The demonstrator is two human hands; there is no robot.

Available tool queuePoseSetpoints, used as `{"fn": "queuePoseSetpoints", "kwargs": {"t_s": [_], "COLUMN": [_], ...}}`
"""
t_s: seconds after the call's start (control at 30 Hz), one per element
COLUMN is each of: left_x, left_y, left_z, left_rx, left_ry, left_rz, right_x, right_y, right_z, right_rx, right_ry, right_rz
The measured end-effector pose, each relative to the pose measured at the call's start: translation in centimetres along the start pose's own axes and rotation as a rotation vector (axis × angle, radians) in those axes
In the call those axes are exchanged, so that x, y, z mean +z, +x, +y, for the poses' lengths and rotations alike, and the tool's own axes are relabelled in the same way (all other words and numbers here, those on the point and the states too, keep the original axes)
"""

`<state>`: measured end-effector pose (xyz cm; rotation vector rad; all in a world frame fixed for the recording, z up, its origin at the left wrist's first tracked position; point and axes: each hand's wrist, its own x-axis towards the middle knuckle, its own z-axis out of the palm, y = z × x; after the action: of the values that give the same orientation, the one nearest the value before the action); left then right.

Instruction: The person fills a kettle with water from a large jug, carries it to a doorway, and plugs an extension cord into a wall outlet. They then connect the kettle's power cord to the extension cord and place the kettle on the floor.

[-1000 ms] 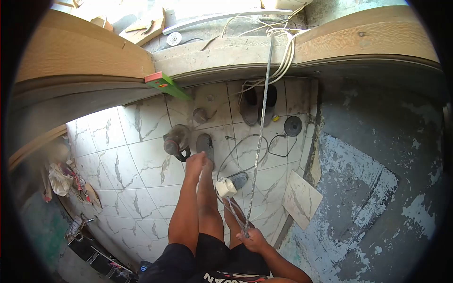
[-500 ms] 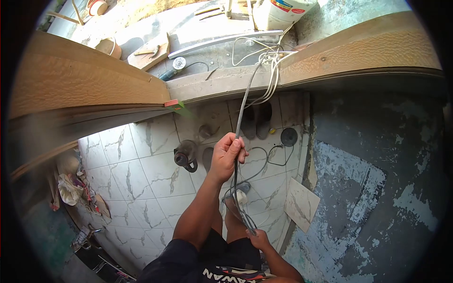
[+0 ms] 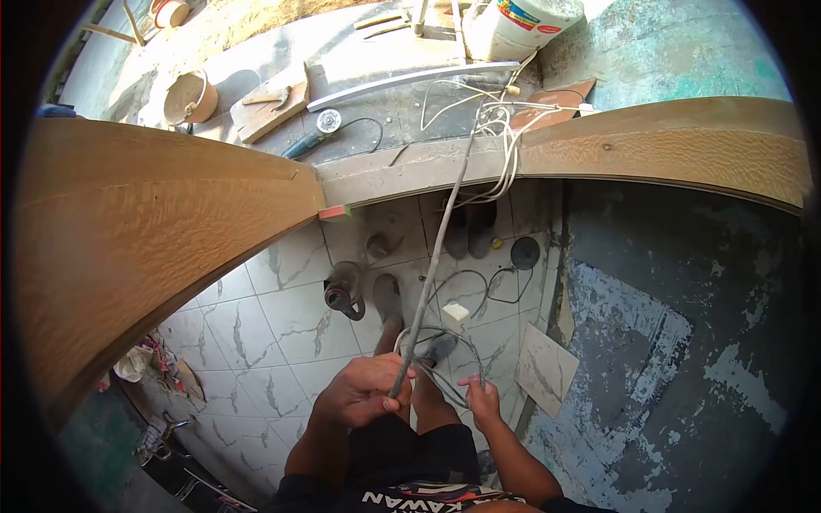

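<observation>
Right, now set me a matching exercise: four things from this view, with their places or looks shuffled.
1. grey cable
2. hammer
3. handled jug
4. white bucket

A. on the marbled tiles
B. bears a label with red and blue
C. gripped by the left hand
D. on a wooden board

Pairs: 1-C, 2-D, 3-A, 4-B

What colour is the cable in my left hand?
The cable is grey, clearest in the head view.

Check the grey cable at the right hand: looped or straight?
Looped: the grey cable arcs up from the right hand and bends back toward the left hand.
</observation>
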<state>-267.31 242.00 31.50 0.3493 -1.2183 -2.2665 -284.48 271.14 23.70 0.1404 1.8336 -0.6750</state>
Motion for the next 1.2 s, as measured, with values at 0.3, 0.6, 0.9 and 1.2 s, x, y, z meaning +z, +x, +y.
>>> {"fn": "queuePoseSetpoints", "kwargs": {"t_s": [0.3, 0.6, 0.9, 1.2], "left_x": [4.0, 6.7, 3.5, -1.7], "left_y": [-3.1, -2.5, 0.1, 13.4], "left_z": [-0.6, -1.1, -0.5, 0.6], "left_rx": [-0.509, -0.634, -0.461, 0.097], "left_ry": [0.429, 0.464, 0.051, 1.263], "left_rz": [-0.708, -0.847, -0.418, 0.062], "right_x": [4.3, 3.7, -1.8, -8.1], "right_y": [-2.5, -5.9, -8.4, -14.1], "right_z": [-14.5, -18.0, -16.2, -12.7], "right_rx": [0.073, -0.239, -0.516, -0.237], "right_ry": [0.748, 0.450, 0.378, 0.252], "right_rz": [-0.280, -0.429, -0.608, -0.920]}}
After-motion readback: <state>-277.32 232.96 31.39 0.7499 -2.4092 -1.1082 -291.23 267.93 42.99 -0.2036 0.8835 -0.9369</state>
